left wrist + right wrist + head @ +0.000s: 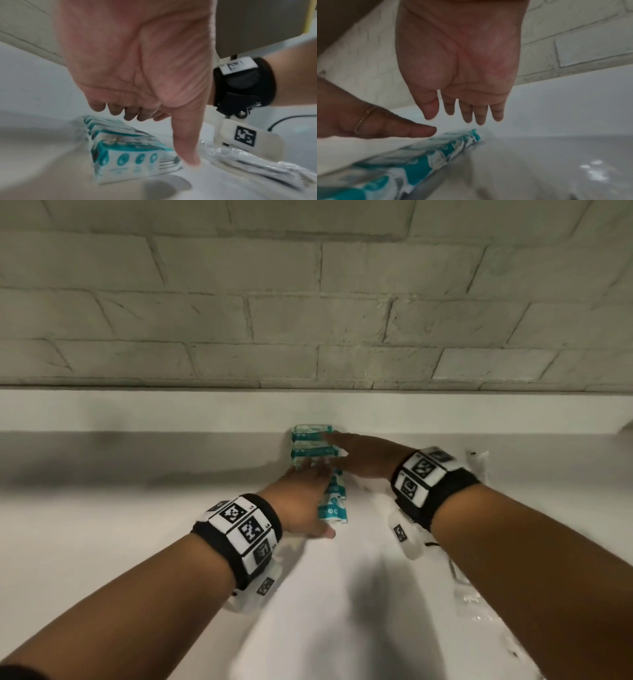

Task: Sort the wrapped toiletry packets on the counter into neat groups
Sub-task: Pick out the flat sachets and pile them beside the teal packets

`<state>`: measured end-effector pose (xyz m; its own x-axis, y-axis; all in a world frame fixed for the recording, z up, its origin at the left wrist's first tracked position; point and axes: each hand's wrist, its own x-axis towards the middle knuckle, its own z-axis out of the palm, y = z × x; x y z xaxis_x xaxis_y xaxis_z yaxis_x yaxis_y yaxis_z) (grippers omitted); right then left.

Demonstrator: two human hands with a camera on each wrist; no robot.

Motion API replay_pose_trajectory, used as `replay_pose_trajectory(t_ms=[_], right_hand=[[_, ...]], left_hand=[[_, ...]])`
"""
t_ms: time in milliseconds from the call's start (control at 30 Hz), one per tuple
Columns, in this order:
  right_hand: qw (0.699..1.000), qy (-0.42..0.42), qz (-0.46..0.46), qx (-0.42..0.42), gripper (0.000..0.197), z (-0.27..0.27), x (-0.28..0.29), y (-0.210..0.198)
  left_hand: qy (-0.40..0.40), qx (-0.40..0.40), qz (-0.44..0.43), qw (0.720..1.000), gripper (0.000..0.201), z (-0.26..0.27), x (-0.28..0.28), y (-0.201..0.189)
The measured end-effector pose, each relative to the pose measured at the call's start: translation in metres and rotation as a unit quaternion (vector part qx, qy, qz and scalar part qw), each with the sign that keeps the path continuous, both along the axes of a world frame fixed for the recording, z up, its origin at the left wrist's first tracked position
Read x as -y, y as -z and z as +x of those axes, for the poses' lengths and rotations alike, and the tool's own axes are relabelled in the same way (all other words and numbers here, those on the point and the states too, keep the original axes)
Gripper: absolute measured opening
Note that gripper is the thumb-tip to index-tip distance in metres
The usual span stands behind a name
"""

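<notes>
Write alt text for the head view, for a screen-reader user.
Both hands, left hand and right hand, reach with straight fingers over a row of teal-and-white packets on a white counter below a pale brick wall. Clear plastic packets lie at right.

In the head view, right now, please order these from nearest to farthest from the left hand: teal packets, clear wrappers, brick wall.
1. Teal packets: under the left hand.
2. Clear wrappers: right, past the other wrist.
3. Brick wall: behind the counter.
</notes>
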<state>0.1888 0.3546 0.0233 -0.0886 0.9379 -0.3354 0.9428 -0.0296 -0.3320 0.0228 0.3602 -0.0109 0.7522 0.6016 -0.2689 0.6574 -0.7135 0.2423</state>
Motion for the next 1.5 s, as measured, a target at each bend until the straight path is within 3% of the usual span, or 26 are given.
replay_pose_trajectory(t_ms=[167, 433, 533, 667, 767, 967, 1100, 1233, 1367, 1500], right_hand=[[0.999, 0.041, -0.006, -0.029, 0.044, 0.050, 0.094, -0.021], [0.978, 0.197, 0.008, -0.066, 0.031, 0.146, 0.267, -0.030], [0.979, 0.199, -0.003, -0.047, 0.028, 0.167, 0.321, -0.026], [0.983, 0.177, -0.052, -0.019, 0.023, 0.188, 0.377, -0.014], [0.984, 0.166, -0.054, 0.019, 0.015, 0.203, 0.403, -0.004], [0.985, 0.151, -0.078, 0.025, 0.015, 0.229, 0.427, 0.004], [0.989, 0.132, -0.058, 0.034, 0.017, 0.246, 0.429, 0.003], [0.993, 0.109, -0.015, 0.044, 0.022, 0.250, 0.418, 0.011], [0.990, 0.114, 0.028, 0.073, 0.027, 0.265, 0.401, 0.018], [0.990, 0.078, -0.031, 0.115, 0.035, 0.277, 0.387, 0.025]], left_hand=[[0.010, 0.100, 0.014, 0.995, 0.073, -0.013, 0.033, -0.006], [0.023, 0.043, -0.031, 0.998, 0.069, 0.021, 0.129, -0.011], [0.025, 0.044, -0.037, 0.998, 0.055, 0.044, 0.166, -0.017], [0.036, -0.064, -0.041, 0.996, 0.037, 0.068, 0.214, -0.025], [0.039, -0.171, -0.037, 0.984, 0.046, 0.070, 0.240, -0.018], [-0.039, -0.187, -0.023, 0.981, 0.068, 0.068, 0.272, 0.000], [-0.084, -0.175, -0.051, 0.980, 0.051, 0.068, 0.276, 0.002], [-0.101, -0.171, -0.023, 0.980, 0.032, 0.068, 0.280, 0.001], [-0.163, -0.092, 0.003, 0.982, 0.027, 0.071, 0.280, -0.006], [-0.204, -0.017, 0.017, 0.979, 0.026, 0.084, 0.281, -0.015]])
